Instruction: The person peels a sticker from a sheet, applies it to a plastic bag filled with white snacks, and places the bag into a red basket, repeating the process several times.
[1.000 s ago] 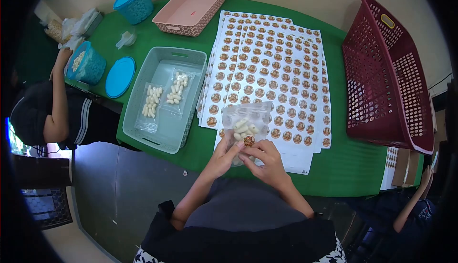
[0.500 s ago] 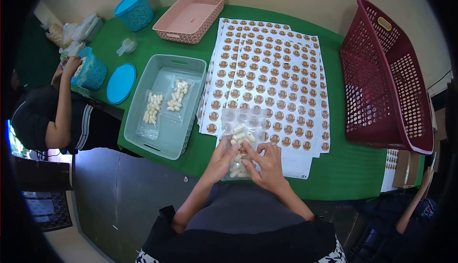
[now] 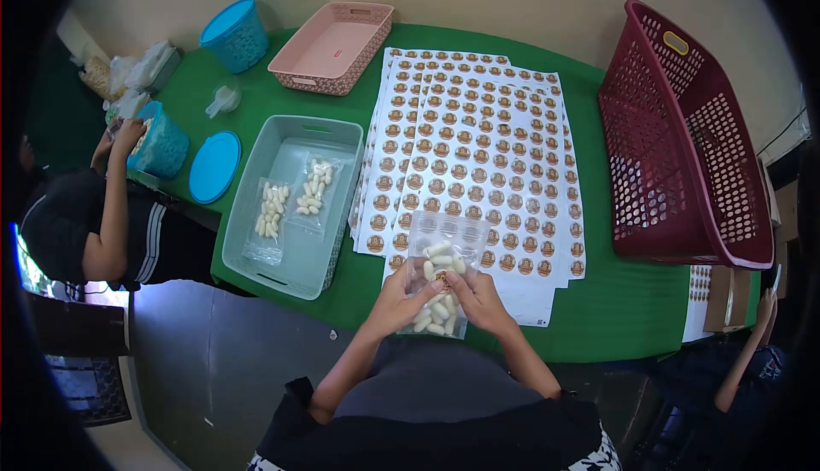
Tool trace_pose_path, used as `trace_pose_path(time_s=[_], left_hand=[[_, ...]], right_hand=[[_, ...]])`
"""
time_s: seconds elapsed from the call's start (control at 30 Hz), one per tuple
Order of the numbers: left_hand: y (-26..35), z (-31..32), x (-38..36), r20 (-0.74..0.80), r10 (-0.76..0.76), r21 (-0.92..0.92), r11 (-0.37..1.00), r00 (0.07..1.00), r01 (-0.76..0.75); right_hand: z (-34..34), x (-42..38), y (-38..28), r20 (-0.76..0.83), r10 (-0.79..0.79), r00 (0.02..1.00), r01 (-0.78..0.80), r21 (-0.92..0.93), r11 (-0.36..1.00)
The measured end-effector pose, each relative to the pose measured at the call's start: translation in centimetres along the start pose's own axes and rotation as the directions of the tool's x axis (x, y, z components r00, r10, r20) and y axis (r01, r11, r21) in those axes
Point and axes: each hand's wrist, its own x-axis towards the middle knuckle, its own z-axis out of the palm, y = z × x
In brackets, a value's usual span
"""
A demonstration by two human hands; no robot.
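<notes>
A clear zip bag of white, capsule-shaped pieces is held upright between my two hands, over the near edge of the sticker sheets. My left hand grips its left side, and my right hand grips the right. Both thumbs press on a round brown sticker on the bag's front, partly covering it. To the left, a pale green tray contains two similar bags, one on the left and another on the right.
A pink basket and blue-lidded tub stand at the back. A blue lid lies near an open tub, where another person's hand reaches. At right stands a tall maroon basket; a second person's arm shows beyond.
My right fingers have moved from lying across the bag's front to gripping its right side. Both thumbs now press on the sticker. The whole view has shifted slightly.
</notes>
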Motion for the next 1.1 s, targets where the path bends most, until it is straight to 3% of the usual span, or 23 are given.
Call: trace_pose_path(time_s=[0.13,0.23,0.3,0.33,0.43,0.5,0.53,0.63,0.7,0.83,0.9,0.97,1.07,1.1], left_hand=[[0.2,0.1,0.2,-0.016,0.025,-0.021,0.999,1.0,-0.025],[0.3,0.1,0.2,-0.004,0.045,-0.063,0.997,0.999,-0.045],[0.5,0.2,0.2,-0.002,0.069,-0.031,0.997,0.998,-0.069],[0.5,0.2,0.2,0.001,0.073,-0.031,0.997,0.997,-0.073],[0.4,0.4,0.3,-0.021,0.068,-0.045,0.997,0.997,-0.069],[0.2,0.4,0.5,-0.032,-0.049,-0.249,0.968,0.998,0.04],[0.3,0.3,0.5,-0.029,-0.046,-0.249,0.968,0.999,0.037],[0.3,0.1,0.2,-0.012,-0.075,-0.222,0.973,0.997,0.07],[0.3,0.2,-0.1,-0.065,0.049,0.026,0.999,0.997,-0.048],[-0.3,0.1,0.4,-0.096,0.047,-0.136,0.989,0.994,-0.06],[0.6,-0.1,0.1,0.034,0.028,-0.043,0.999,0.999,-0.027],[-0.1,-0.5,0.1,0.049,0.084,0.025,0.996,0.995,-0.086],[0.5,-0.5,0.0,0.01,0.015,0.067,0.998,1.0,-0.015],[0.7,-0.6,-0.1,0.076,-0.017,0.084,0.996,0.997,0.01]], right_hand=[[-0.2,-0.2,0.1,0.089,0.085,0.992,-0.073,-0.129,0.989],[0.1,-0.9,-0.1,0.061,0.041,0.997,-0.042,0.004,0.999],[0.5,-1.2,0.7,0.057,0.091,0.994,-0.105,0.365,0.925],[0.1,-1.4,0.2,0.128,0.117,0.985,-0.161,0.416,0.895],[-0.1,-1.4,0.9,0.11,0.072,0.991,-0.103,0.313,0.944],[-0.3,-1.4,1.4,0.045,0.048,0.998,-0.06,0.298,0.953],[-0.5,-1.4,1.6,-0.014,0.029,0.999,-0.024,0.286,0.958],[-0.9,-1.5,1.8,0.009,-0.001,1.0,-0.001,0.262,0.965],[-1.3,-1.7,0.7,0.035,0.021,0.999,-0.03,0.265,0.964],[-1.0,-1.7,1.0,0.034,0.009,0.999,-0.015,0.195,0.981],[-0.6,-1.6,1.1,-0.008,-0.01,1.0,0.011,0.206,0.979],[-0.6,-1.6,0.2,0.037,-0.001,0.999,-0.006,0.198,0.98],[-0.2,-1.8,0.9,-0.007,-0.033,0.999,0.033,0.25,0.968],[-0.2,-1.8,0.8,-0.006,-0.031,0.999,0.032,0.252,0.967]])
